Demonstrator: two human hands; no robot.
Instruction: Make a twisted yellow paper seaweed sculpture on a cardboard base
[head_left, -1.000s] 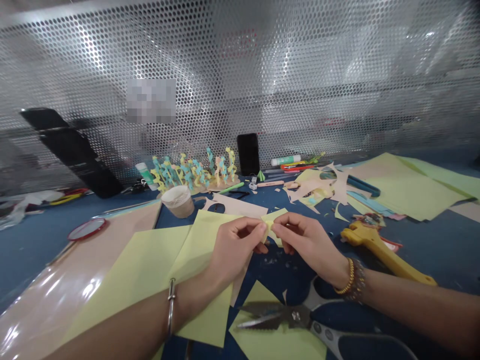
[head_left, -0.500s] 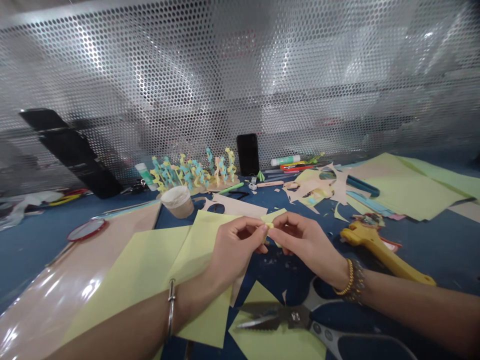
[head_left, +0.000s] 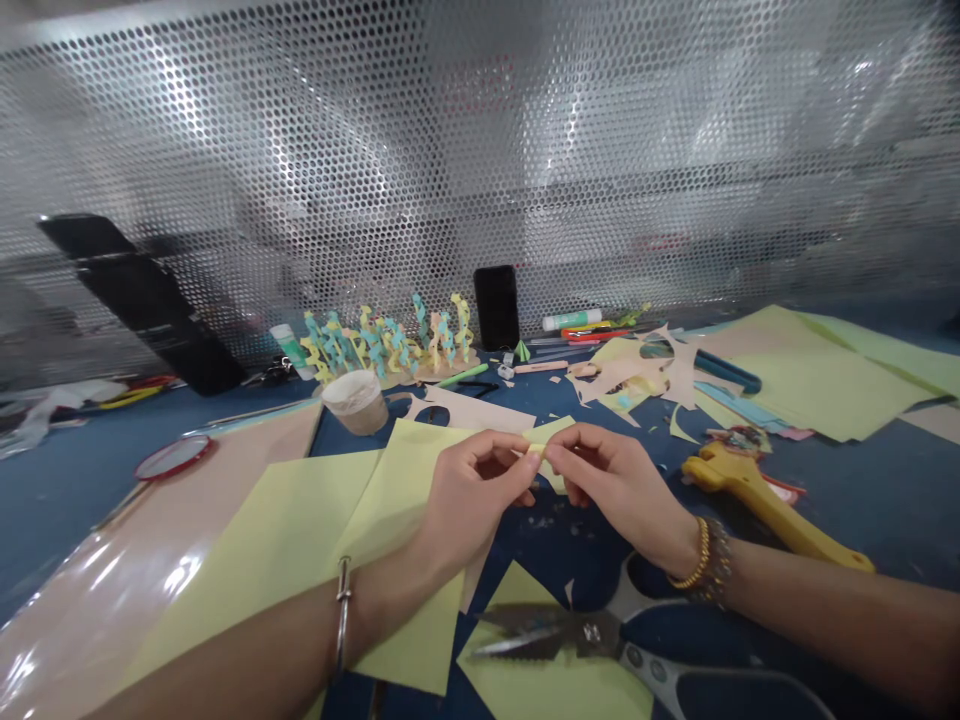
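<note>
My left hand (head_left: pixel 472 490) and my right hand (head_left: pixel 611 480) meet near the middle of the view, thumbs and fingertips pinched on a small yellow paper piece (head_left: pixel 541 453). Most of that piece is hidden by the fingers. Yellow sheets (head_left: pixel 405 485) lie under and left of my left hand. Below the hands, grey scissors (head_left: pixel 589 633) rest with their blades over a yellow paper piece (head_left: pixel 555 685). A yellow-handled tool (head_left: pixel 772 505) lies just beyond my right wrist.
Curled paper strips (head_left: pixel 390 340) stand on a base behind a small tub (head_left: pixel 355 402). A black phone (head_left: pixel 496 308) leans upright at the back. Cut paper scraps (head_left: pixel 679 370) and stacked sheets (head_left: pixel 810 375) lie at right, a red-rimmed round object (head_left: pixel 174 458) at left.
The fingertips of my right hand have shifted slightly right, away from those of my left hand, so a little more of the yellow piece shows between them.
</note>
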